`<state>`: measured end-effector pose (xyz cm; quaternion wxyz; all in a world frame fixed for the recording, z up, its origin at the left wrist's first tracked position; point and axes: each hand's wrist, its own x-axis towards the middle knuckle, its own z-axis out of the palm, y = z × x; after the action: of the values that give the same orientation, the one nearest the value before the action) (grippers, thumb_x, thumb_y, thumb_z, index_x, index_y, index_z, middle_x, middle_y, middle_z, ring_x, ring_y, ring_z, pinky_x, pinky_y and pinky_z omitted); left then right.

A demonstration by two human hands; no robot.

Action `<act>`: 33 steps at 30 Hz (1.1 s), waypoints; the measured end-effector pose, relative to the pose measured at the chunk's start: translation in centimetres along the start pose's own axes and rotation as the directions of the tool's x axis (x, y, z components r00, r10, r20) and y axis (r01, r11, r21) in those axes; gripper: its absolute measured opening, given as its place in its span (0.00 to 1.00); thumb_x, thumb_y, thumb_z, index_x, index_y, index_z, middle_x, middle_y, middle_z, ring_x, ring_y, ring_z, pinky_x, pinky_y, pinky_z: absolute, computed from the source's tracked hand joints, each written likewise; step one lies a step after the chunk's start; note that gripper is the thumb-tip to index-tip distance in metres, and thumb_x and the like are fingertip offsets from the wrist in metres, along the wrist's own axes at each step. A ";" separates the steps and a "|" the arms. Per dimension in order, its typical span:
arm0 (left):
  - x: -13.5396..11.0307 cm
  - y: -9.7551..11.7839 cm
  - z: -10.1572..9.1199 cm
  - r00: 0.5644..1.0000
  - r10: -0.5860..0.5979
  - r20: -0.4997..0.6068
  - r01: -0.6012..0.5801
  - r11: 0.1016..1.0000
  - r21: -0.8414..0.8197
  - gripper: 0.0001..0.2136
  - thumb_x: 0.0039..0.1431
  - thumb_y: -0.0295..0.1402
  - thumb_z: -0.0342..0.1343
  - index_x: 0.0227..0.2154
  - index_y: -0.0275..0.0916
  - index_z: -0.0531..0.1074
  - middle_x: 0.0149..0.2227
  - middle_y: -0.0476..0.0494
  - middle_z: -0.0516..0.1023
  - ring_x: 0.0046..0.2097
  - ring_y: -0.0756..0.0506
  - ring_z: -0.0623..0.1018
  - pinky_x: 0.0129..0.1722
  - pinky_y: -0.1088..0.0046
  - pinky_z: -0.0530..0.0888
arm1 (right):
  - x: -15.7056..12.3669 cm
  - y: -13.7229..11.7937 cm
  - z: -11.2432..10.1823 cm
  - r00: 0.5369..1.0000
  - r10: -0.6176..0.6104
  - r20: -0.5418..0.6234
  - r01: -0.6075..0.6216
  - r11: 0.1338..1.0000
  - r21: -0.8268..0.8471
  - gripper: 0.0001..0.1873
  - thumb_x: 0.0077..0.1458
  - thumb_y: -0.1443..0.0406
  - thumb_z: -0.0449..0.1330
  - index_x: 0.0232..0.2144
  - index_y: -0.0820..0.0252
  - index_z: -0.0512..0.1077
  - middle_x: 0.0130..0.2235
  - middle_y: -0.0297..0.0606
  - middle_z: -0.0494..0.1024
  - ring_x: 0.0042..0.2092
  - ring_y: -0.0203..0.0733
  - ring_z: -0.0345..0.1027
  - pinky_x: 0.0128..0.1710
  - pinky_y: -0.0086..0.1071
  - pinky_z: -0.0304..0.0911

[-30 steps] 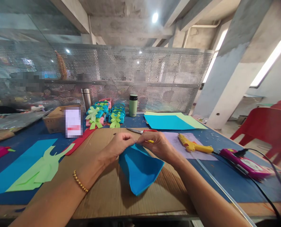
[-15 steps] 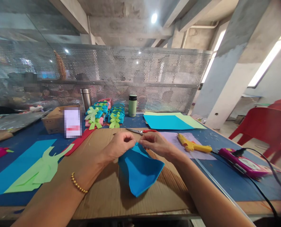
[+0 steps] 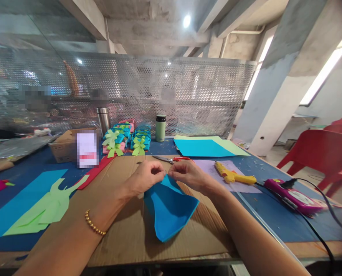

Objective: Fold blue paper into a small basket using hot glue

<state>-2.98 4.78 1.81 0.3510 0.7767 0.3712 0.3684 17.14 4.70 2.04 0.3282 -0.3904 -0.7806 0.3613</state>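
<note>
A blue foam sheet (image 3: 169, 209), curled into a loose cone, lies on a brown cardboard sheet (image 3: 130, 234) in front of me. My left hand (image 3: 146, 178) pinches the sheet's top edge from the left with its fingers closed. From the right, my right hand (image 3: 188, 174) pinches the same top edge, fingertips almost meeting the left hand's. A gold bead bracelet sits on my left wrist.
Red-handled scissors (image 3: 171, 158) lie just beyond my hands. A yellow glue gun (image 3: 234, 176) and a pink corded glue gun (image 3: 291, 195) lie to the right. Finished blue and green foam pieces (image 3: 127, 140), two flasks, a cardboard box and foam sheets (image 3: 205, 147) fill the back.
My hands have stayed at the sheet's top edge, shifting slightly. The view has drifted a little; nothing else moved.
</note>
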 end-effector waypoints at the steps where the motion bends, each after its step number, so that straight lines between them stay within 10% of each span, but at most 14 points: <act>1: 0.0 0.0 0.0 1.000 -0.001 0.006 0.001 1.000 0.003 0.09 0.52 0.36 0.53 0.25 0.36 0.74 0.24 0.49 0.70 0.29 0.49 0.67 0.29 0.73 0.61 | 0.0 0.0 0.0 1.000 -0.002 -0.001 0.002 1.000 0.002 0.15 0.52 0.56 0.61 0.22 0.61 0.68 0.23 0.30 0.64 0.26 0.32 0.54 0.24 0.28 0.48; 33: -0.3 0.2 -0.3 0.973 -0.175 0.153 0.194 0.974 -0.118 0.16 0.55 0.45 0.55 0.22 0.40 0.60 0.21 0.57 0.54 0.23 0.53 0.54 0.21 0.75 0.50 | 0.1 -0.4 0.0 0.999 -0.029 0.042 0.030 0.999 -0.034 0.12 0.54 0.59 0.60 0.25 0.62 0.70 0.25 0.32 0.67 0.28 0.34 0.57 0.26 0.29 0.51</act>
<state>-3.27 4.49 2.04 0.4599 0.7381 0.3907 0.3017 16.92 4.54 2.40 0.3103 -0.3769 -0.7990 0.3510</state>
